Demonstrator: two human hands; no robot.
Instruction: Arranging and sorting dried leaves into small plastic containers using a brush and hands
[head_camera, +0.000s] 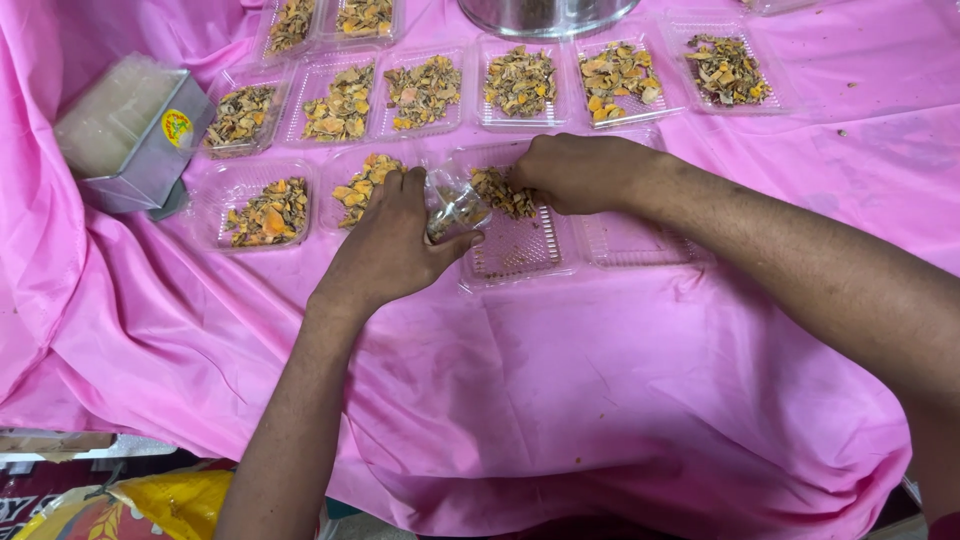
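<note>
1. In the head view, your left hand (385, 250) is curled around a small clear glass tumbler (456, 212), tipped on its side with its mouth toward your right hand.
2. Your right hand (580, 172) is closed in a loose fist, knuckles up, over a heap of dried orange-and-brown chips (503, 192); it appears to press or gather them, but the fingertips are hidden, so you cannot tell whether they pinch any.
3. Both hands meet over a shallow clear plastic tray (520, 250), which holds chips only at its far end; its near part shows the bare ribbed bottom.
4. Just right of that tray, under your right forearm, a second clear tray (630, 240) looks unfilled.
5. Beyond and left of your hands, roughly ten filled trays (425, 92) lie in rows, so most portions look done and two remain.
6. Past your right hand stands a steel pot (545, 14), partly out of view.
7. Well left of your left hand sits a metal box (130, 135) with pale contents.
8. Everything rests on a glossy pink cloth (600, 400).
</note>
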